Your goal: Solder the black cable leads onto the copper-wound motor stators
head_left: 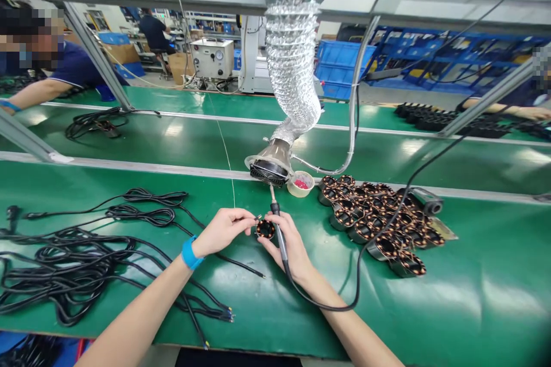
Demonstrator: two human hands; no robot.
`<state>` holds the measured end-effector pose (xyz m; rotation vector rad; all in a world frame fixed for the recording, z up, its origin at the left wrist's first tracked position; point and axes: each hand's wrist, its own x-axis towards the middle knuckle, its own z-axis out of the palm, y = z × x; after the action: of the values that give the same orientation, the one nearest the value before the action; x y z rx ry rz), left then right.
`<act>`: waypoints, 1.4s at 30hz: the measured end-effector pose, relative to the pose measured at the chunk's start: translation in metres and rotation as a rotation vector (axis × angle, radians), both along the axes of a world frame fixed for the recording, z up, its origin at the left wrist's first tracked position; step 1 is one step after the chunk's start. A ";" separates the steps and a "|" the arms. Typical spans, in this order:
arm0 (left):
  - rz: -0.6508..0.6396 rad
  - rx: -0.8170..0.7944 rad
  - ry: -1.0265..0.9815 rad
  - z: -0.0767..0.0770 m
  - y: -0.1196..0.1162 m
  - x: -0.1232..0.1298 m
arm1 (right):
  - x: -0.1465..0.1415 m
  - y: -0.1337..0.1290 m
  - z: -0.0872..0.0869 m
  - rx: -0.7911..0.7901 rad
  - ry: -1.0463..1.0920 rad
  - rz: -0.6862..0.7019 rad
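Observation:
My left hand [228, 230], with a blue wristband, pinches a small dark piece with a shiny tip, which looks like a black cable end [258, 218]. A thin wire [226, 152] hangs from above and runs down to this hand. My right hand [293, 245] grips a soldering iron [280, 236], its tip pointing up and away, and also steadies a ring-shaped motor stator [266, 230] with copper windings. Both hands meet at the stator, beneath a fume extractor fan [270, 172].
Black cables [81, 264] lie coiled at left, stripped ends toward the front edge. Several stators [379, 215] stand grouped at right beside a grey metal holder [426, 200]. A round tub [301, 184] holds something red. The iron's cord [359, 275] loops rightward. People work across the bench.

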<state>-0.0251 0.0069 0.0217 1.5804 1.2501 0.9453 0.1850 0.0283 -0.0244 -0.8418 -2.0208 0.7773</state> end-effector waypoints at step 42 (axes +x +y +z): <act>-0.111 -0.162 0.168 -0.022 -0.016 -0.011 | -0.038 -0.025 -0.007 0.087 0.291 -0.174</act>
<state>-0.0363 -0.0092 0.0002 1.6073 1.3052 0.6357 0.1470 0.0028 -0.0313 -0.7925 -1.6883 0.6670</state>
